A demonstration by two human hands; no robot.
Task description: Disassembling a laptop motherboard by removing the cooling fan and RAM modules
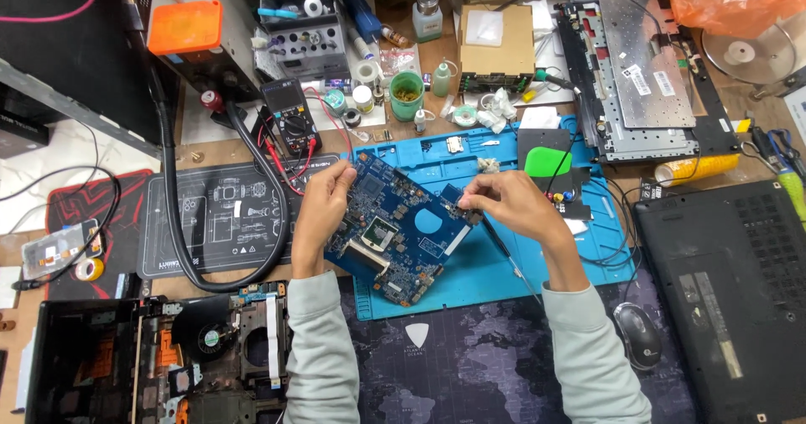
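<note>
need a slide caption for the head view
Left hand and right hand hold a blue laptop motherboard over a blue repair mat.

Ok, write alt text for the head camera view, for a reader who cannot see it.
Two hands hold a blue laptop circuit board tilted above a blue work mat: the left hand grips its left edge, the right hand pinches its right edge. Around it on the crowded bench are a multimeter, an opened laptop chassis, a black laptop base and a mouse.
</note>
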